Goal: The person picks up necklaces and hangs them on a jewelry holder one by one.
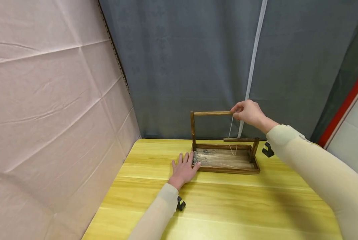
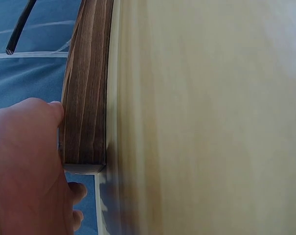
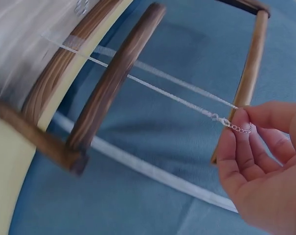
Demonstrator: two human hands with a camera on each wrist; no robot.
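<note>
Wooden stand (image 1: 223,146): dark-stained, it sits toward the far side of the yellow table (image 1: 226,206); I see a shallow tray base, a tall post on its left end carrying a high bar (image 1: 212,113), and a lower bar (image 1: 240,140) on the right end.
Right hand (image 1: 248,112): I have it raised at the free end of the high bar, thumb and forefinger pinching the end of a thin silver chain (image 3: 238,128).
Chain: in the right wrist view the clasp links sit between my fingertips (image 3: 239,117), and the strand runs taut from there past the lower bar toward the tray. From the head view it hangs down from my hand, and its lower end loops into the tray near the right end.
Left hand (image 1: 185,168): flat on the table with fingers spread and straight, fingertips against the left end of the tray base.
Left wrist view: my thumb (image 2: 45,110) lies just beside the dark wood edge, with pale tabletop beyond.
Tray contents: more silvery chains (image 1: 200,157) lie bunched at the left end, close to my left fingertips.
Surroundings: grey curtain (image 1: 196,60) behind the table, pinkish sheet (image 1: 47,100) on the left, small black clip (image 1: 268,150) just right of the stand.
</note>
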